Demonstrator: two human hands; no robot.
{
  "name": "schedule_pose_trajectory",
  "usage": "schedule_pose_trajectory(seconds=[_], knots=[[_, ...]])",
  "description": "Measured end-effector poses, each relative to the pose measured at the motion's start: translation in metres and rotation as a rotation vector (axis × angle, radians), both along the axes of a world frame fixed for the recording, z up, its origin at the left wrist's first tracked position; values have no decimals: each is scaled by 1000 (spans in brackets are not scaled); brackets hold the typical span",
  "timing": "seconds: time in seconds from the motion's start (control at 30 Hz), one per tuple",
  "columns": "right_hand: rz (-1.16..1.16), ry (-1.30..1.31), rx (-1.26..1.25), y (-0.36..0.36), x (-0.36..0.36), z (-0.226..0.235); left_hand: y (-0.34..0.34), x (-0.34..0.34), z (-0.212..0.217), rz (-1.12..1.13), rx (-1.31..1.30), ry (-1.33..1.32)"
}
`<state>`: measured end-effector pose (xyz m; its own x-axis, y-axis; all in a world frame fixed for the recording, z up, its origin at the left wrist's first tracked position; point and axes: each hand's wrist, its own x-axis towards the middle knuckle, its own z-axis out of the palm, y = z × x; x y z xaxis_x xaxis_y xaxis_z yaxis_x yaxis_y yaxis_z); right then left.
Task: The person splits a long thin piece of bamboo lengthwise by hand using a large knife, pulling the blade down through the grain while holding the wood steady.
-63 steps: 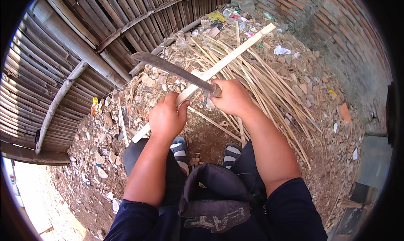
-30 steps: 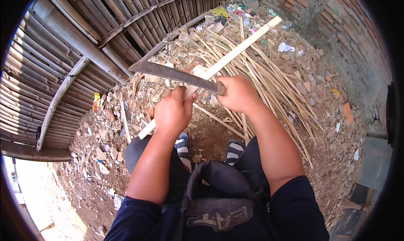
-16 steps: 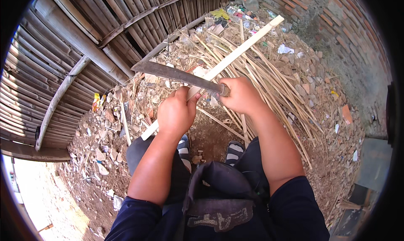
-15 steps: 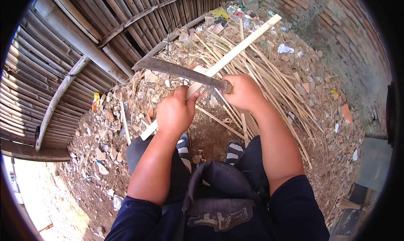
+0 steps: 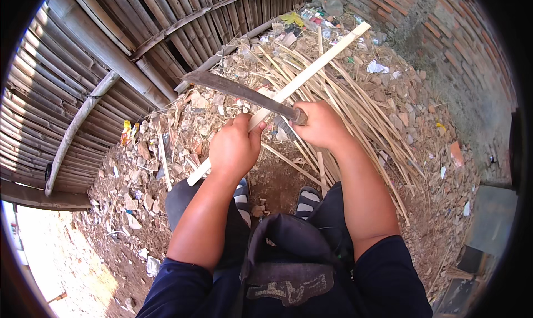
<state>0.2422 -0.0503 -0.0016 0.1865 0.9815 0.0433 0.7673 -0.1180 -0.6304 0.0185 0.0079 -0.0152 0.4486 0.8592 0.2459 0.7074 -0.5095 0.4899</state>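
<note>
Slanting pale, flat, straight strip [image 5: 308, 76]

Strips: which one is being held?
The wide pale strip, gripped in the left hand and crossed by the machete; the narrower strips lie piled on the ground.

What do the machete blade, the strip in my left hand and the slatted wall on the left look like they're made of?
Machete blade: probably steel, dull and unpolished, from its dark, mottled surface.
Strip: bamboo or wood, seemingly unpainted, given its pale, yellowish surface; can't tell which.
Slatted wall: likely bamboo, weathered and bare, judging by its rounded, brownish poles.
</note>
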Motion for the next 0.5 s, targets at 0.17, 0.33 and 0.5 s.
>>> schedule_pose_trajectory(seconds=[0.17, 0.33, 0.5], knots=[[-38, 0, -121, 4, 4, 3, 2, 1, -1, -6, 56, -22], [-48, 42, -209, 3, -2, 16, -1, -4, -3, -10, 60, -20], [-42, 38, -65, 3, 1, 0, 2, 1, -4, -4, 52, 7]])
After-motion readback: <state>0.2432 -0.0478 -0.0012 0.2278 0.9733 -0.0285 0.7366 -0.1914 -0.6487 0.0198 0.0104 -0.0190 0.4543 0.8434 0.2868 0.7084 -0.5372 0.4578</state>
